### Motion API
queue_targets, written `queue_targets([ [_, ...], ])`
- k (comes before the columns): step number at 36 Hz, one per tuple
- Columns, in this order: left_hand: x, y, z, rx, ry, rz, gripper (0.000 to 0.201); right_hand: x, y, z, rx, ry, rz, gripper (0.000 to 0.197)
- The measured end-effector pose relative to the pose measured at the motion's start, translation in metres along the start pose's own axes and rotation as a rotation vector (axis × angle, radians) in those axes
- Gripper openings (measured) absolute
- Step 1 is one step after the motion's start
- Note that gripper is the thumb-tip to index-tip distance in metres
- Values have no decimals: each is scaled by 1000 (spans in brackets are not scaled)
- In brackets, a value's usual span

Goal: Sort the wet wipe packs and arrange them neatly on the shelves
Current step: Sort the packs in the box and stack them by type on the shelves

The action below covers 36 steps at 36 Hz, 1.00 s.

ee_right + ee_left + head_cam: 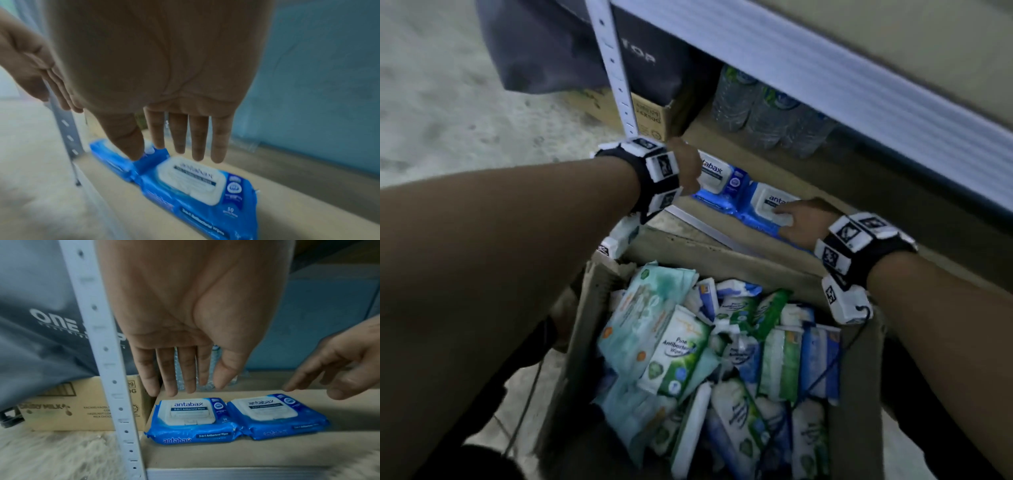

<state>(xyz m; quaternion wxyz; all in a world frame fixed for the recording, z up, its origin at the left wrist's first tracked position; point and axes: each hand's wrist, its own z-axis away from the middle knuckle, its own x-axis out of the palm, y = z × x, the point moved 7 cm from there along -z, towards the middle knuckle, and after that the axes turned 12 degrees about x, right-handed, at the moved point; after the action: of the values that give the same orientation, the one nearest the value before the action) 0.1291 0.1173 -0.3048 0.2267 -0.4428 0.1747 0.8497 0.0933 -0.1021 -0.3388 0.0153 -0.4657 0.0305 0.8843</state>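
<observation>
Two blue antabax wipe packs lie flat, side by side, on the low shelf board [246, 454]: the left pack [717, 176] [191, 417] and the right pack [765, 205] [275, 415] [195, 183]. My left hand [688, 168] [185, 382] hangs open just above the left pack's far end, fingers straight, holding nothing. My right hand [801, 219] [179, 146] is open with its fingers spread over the right pack's white lid; whether they touch it I cannot tell. Below my arms, an open cardboard box [722, 253] is full of several mixed green, teal and blue wipe packs [674, 353].
A white perforated shelf post [616, 78] stands left of the packs. A grey bag [544, 51] and a brown carton [650, 116] sit behind it. Wrapped water bottles [767, 109] stand at the back of the shelf. The upper shelf's edge [825, 78] overhangs.
</observation>
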Motion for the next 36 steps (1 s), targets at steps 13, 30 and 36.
queue_targets([
  [13, -12, 61, 121, -49, 292, 214, 42, -8, 19, 141, 1, 89, -234, 46],
  [30, 138, 141, 198, -251, 288, 599, 34, 130, 54, 212, 71, -140, -217, 37],
  [36, 175, 140, 205, -372, 192, 564, 57, 187, 69, 218, 85, -319, -169, 23],
])
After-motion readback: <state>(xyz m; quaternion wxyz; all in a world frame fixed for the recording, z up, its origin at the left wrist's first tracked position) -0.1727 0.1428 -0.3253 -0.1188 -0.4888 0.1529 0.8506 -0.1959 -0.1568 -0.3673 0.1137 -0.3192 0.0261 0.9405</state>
